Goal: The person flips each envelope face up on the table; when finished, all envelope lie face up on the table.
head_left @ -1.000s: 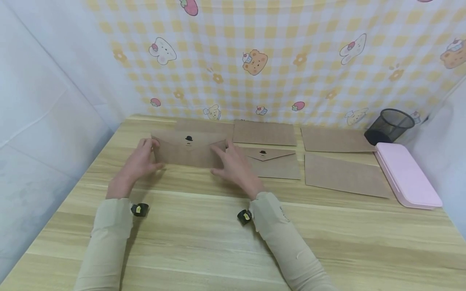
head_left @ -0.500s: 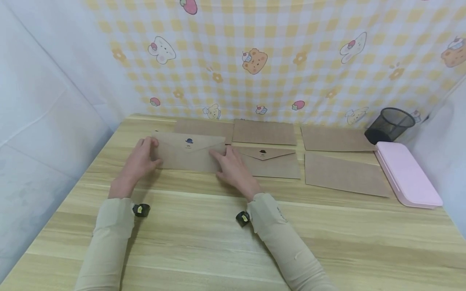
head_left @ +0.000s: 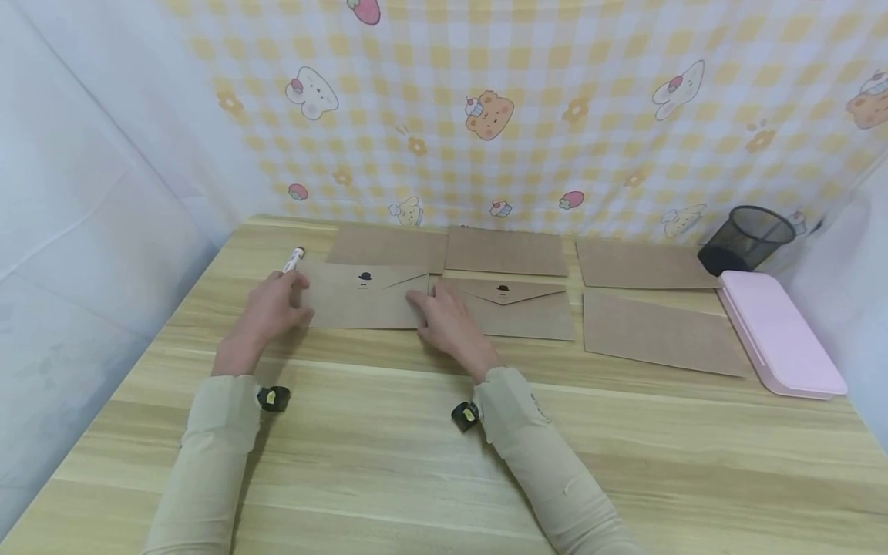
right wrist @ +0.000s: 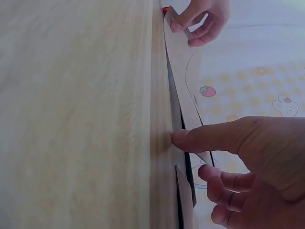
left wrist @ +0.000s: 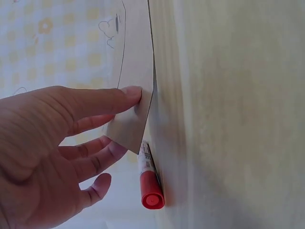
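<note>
In the head view, a brown paper envelope with a bowler-hat print is held at both ends. My left hand pinches its left end, thumb on the near face, as the left wrist view also shows. At the right end, my right hand has its thumb on the envelope and its fingers curled behind the corner; how firmly, I cannot tell. A white marker with a red cap lies on the table beyond the left end, partly hidden by the envelope. Another hat-print envelope lies beside my right hand.
Several more brown envelopes lie flat in two rows, among them a back one and a front right one. At the right stand a pink case and a black mesh pen cup. A checked curtain hangs behind the table.
Between both hands the envelope has tilted back and come down toward the table, its printed face now turned more upward. The marker beyond its left end has come into view.
</note>
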{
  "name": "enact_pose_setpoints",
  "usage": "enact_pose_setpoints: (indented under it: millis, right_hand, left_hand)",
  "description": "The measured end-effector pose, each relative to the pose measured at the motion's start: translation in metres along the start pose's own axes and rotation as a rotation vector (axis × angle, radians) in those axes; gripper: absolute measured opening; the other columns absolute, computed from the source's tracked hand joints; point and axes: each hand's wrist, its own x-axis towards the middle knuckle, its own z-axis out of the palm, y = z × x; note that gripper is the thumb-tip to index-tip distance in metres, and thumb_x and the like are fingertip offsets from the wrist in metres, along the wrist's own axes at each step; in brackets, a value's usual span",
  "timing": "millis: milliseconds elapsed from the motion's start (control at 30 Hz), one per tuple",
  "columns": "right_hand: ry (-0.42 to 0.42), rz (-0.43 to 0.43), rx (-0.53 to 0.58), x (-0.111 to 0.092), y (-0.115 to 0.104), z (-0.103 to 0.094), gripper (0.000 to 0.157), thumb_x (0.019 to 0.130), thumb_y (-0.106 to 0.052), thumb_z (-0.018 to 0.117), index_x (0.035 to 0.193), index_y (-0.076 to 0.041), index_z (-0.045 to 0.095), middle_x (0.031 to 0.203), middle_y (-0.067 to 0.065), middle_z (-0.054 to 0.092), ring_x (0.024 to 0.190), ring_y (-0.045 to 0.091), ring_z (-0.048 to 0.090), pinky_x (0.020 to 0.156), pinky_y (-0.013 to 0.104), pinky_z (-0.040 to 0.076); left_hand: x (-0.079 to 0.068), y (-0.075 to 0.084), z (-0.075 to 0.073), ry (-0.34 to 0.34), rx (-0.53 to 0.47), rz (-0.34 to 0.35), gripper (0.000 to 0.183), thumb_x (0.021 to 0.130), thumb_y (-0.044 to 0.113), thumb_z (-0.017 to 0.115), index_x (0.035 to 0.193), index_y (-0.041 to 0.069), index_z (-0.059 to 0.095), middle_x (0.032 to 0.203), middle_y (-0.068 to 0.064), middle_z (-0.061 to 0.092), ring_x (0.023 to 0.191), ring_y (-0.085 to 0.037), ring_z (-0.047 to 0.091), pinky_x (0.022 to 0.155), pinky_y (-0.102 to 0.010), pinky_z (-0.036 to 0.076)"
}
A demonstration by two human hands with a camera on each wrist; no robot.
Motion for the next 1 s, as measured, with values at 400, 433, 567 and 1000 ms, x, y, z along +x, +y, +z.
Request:
enact_pose_setpoints:
  millis: [400, 433, 567, 1000]
  right_hand:
    - [-0.066, 0.031, 0.064, 0.001, -0.001, -0.002, 0.057, 0.078, -0.012, 0.073, 0.131, -0.012, 0.053, 0.101, 0.007, 0.047, 0.084, 0.019, 0.043, 0.073, 0.029, 0.04]
    - [-0.071, 0.027, 0.067, 0.001, -0.001, -0.002, 0.056, 0.078, -0.012, 0.073, 0.131, -0.011, 0.053, 0.1, 0.008, 0.047, 0.084, 0.019, 0.043, 0.072, 0.029, 0.039]
    - [-0.093, 0.017, 0.076, 0.002, 0.0, -0.002, 0.055, 0.078, -0.014, 0.074, 0.129, -0.011, 0.055, 0.1, 0.007, 0.047, 0.082, 0.019, 0.043, 0.069, 0.028, 0.038]
    - [-0.096, 0.013, 0.065, -0.001, 0.003, -0.003, 0.042, 0.083, -0.011, 0.067, 0.124, -0.009, 0.059, 0.101, 0.006, 0.058, 0.087, 0.02, 0.046, 0.071, 0.028, 0.041]
  left_hand:
    - [0.0, 0.004, 0.004, 0.01, -0.019, 0.047, 0.039, 0.077, 0.0, 0.068, 0.111, -0.004, 0.049, 0.129, -0.035, 0.03, 0.102, -0.052, 0.043, 0.085, -0.063, 0.037]
    - [-0.001, 0.004, 0.004, 0.005, -0.019, 0.045, 0.039, 0.077, 0.0, 0.068, 0.111, -0.004, 0.05, 0.128, -0.034, 0.031, 0.1, -0.051, 0.044, 0.084, -0.062, 0.038]
    - [-0.002, 0.006, 0.003, -0.041, -0.002, 0.032, 0.036, 0.079, 0.001, 0.066, 0.111, -0.005, 0.052, 0.12, -0.03, 0.04, 0.099, -0.045, 0.046, 0.086, -0.058, 0.039]
    - [0.001, 0.012, 0.007, -0.127, 0.062, 0.062, 0.036, 0.081, 0.007, 0.067, 0.113, -0.004, 0.055, 0.111, -0.023, 0.053, 0.1, -0.038, 0.052, 0.088, -0.053, 0.04]
